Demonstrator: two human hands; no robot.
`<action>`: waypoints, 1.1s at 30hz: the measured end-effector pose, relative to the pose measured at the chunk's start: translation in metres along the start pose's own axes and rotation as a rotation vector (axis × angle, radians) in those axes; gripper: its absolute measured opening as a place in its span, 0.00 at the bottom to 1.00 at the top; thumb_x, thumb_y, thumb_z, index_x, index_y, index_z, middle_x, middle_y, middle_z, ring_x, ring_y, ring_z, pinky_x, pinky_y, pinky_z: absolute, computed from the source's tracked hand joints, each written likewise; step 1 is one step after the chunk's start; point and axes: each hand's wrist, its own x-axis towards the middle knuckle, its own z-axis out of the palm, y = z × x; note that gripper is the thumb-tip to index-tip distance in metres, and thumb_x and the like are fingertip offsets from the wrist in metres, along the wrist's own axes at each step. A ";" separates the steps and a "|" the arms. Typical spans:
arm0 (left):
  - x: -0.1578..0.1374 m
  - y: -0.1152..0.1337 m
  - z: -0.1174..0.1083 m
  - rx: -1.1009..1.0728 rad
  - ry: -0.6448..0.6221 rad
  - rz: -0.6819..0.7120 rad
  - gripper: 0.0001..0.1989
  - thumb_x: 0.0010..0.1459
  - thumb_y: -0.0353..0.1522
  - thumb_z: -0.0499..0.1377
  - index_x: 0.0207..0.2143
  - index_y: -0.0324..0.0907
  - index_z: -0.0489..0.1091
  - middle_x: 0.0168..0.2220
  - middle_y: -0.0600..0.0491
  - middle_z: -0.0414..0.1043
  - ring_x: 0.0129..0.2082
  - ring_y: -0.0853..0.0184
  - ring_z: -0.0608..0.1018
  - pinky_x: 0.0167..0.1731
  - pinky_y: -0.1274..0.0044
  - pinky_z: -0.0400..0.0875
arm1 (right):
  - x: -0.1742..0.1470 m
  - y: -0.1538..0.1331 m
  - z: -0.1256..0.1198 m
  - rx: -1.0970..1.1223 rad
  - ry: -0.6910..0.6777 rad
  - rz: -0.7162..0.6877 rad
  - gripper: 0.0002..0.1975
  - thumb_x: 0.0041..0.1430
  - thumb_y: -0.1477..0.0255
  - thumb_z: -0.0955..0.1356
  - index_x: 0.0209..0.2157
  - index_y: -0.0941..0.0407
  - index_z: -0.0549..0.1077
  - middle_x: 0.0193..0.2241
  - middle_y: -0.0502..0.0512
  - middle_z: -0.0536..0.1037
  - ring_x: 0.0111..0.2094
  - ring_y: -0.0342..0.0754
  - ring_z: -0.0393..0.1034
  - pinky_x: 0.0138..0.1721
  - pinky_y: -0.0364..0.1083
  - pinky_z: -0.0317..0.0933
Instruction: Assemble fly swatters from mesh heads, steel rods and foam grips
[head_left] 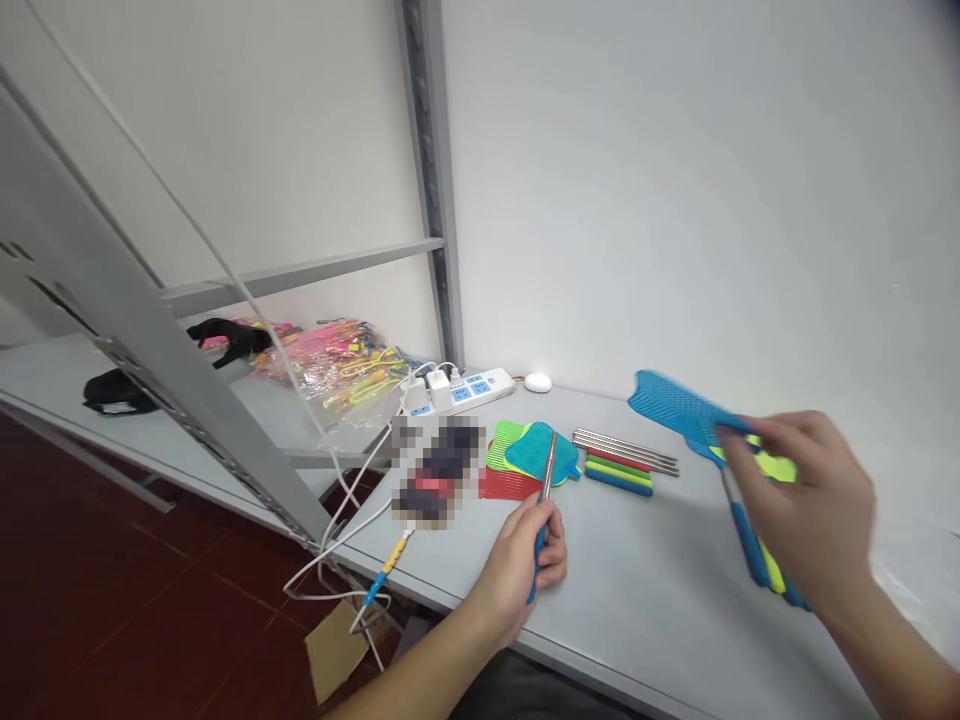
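Observation:
My left hand (pixel 525 560) is closed around the blue grip of a metal rod (pixel 550 468), which points up and away. My right hand (pixel 806 505) pinches a blue fly swatter head (pixel 671 408) by its narrow end, above the table. Under and beside the right hand lie blue and yellow-green fly swatters (pixel 746 545), partly hidden by it. Beyond my left hand are loose swatter heads: a teal one (pixel 531 450) over a green one (pixel 504 440), with a red one (pixel 506 487) beneath. The rod and the blue head are apart.
Bare metal rods (pixel 626 448) lie beside red, green and blue grips (pixel 619 480) on the grey table (pixel 660 590). Behind stand a power strip (pixel 480 390) with white cables and a white case (pixel 538 382). A metal shelf post (pixel 172 330) and bagged colourful items (pixel 337 365) are left.

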 end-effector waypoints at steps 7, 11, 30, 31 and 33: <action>-0.004 -0.009 0.011 0.624 -0.162 0.038 0.17 0.63 0.46 0.51 0.29 0.43 0.57 0.23 0.60 0.52 0.22 0.74 0.56 0.22 0.80 0.48 | -0.045 0.003 -0.038 0.936 -0.032 0.896 0.12 0.54 0.64 0.71 0.26 0.52 0.65 0.22 0.47 0.63 0.23 0.45 0.60 0.22 0.46 0.59; -0.003 -0.014 0.026 1.190 -0.249 0.160 0.17 0.65 0.45 0.47 0.28 0.44 0.57 0.22 0.59 0.58 0.24 0.70 0.62 0.25 0.78 0.51 | -0.078 -0.001 -0.026 1.071 -0.205 1.073 0.11 0.57 0.64 0.68 0.26 0.55 0.69 0.22 0.51 0.69 0.21 0.45 0.62 0.23 0.46 0.60; 0.008 -0.025 0.025 1.717 -0.368 0.273 0.16 0.67 0.44 0.43 0.37 0.48 0.66 0.30 0.55 0.74 0.31 0.62 0.76 0.30 0.76 0.61 | -0.112 0.006 -0.027 0.873 -0.233 0.986 0.21 0.62 0.55 0.64 0.31 0.59 0.76 0.16 0.46 0.64 0.20 0.40 0.55 0.25 0.42 0.50; 0.008 -0.025 0.024 1.718 -0.369 0.283 0.16 0.67 0.43 0.43 0.38 0.48 0.66 0.31 0.54 0.74 0.31 0.62 0.76 0.30 0.76 0.61 | -0.112 0.006 -0.027 0.870 -0.239 0.980 0.21 0.62 0.55 0.65 0.31 0.59 0.76 0.16 0.46 0.64 0.20 0.40 0.55 0.25 0.43 0.50; 0.008 -0.024 0.024 1.712 -0.371 0.303 0.15 0.67 0.43 0.44 0.40 0.48 0.67 0.32 0.54 0.75 0.33 0.62 0.76 0.31 0.76 0.62 | -0.112 0.007 -0.028 0.877 -0.253 0.972 0.20 0.62 0.56 0.65 0.31 0.59 0.76 0.17 0.46 0.64 0.20 0.40 0.55 0.25 0.43 0.50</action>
